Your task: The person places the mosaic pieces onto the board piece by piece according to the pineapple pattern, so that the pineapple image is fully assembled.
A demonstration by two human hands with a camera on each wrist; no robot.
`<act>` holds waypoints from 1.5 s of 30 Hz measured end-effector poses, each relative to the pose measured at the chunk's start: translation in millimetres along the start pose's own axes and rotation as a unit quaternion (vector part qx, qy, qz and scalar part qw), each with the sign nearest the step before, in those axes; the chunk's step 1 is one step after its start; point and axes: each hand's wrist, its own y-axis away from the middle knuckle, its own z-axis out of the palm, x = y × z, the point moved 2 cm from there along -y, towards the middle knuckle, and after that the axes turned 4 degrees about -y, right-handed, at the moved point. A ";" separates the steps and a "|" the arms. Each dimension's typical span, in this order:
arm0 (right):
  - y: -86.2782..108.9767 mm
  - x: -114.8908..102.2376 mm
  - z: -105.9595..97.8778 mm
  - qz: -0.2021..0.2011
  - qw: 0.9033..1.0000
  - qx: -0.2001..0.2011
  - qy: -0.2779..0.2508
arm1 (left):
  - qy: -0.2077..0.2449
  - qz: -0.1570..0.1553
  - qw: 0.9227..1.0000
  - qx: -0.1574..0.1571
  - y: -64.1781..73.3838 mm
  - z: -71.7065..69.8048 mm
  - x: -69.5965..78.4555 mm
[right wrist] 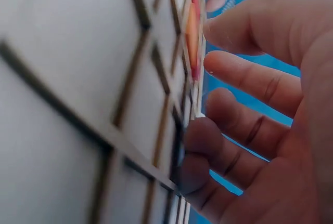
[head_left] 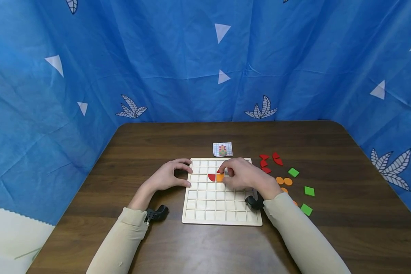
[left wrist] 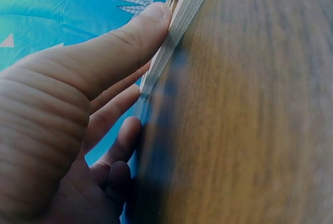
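A pale wooden grid board [head_left: 201, 215] lies on the table, divided into square cells. My left hand [head_left: 166, 176] is at its left edge, thumb and fingers spread apart and touching the rim. In the left wrist view, the thumb [left wrist: 130, 37] rests against the board's side. Over the upper middle of the board is my right hand [head_left: 241, 174], its fingertips close to an orange piece [head_left: 220, 177] lying in a cell. Thumb and index finger are apart in the right wrist view; whether they touch the piece is unclear. A red quarter-round piece [head_left: 211, 177] lies left of it, and another red piece [head_left: 219, 171] shows partly above.
Behind the board lies a small printed pattern card [head_left: 222, 149]. Several loose red pieces [head_left: 264, 163], orange discs [head_left: 288, 181] and green squares [head_left: 309, 191] are scattered on the table [head_left: 150, 140] to the right. A blue curtain [head_left: 178, 57] hangs beyond.
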 end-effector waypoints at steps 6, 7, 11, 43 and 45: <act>9.7 5.3 -16.4 -0.014 0.999 0.017 -0.029 | 0.003 -0.001 1.000 -0.002 -0.6 1.2 0.3; 12.2 6.5 -20.1 -0.018 0.999 0.019 -0.034 | 0.003 -0.001 1.000 -0.002 -0.6 1.3 0.2; 23.6 14.4 -34.6 -0.046 0.998 0.025 -0.041 | 0.004 -0.001 1.000 -0.002 -0.2 1.2 -0.2; 73.0 147.1 -112.6 0.085 0.986 0.089 -0.114 | 0.009 -0.005 1.000 0.000 -0.1 0.8 -0.8; 71.6 153.6 -110.9 0.099 0.985 0.079 -0.116 | 0.010 -0.005 1.000 0.000 0.1 0.9 -0.6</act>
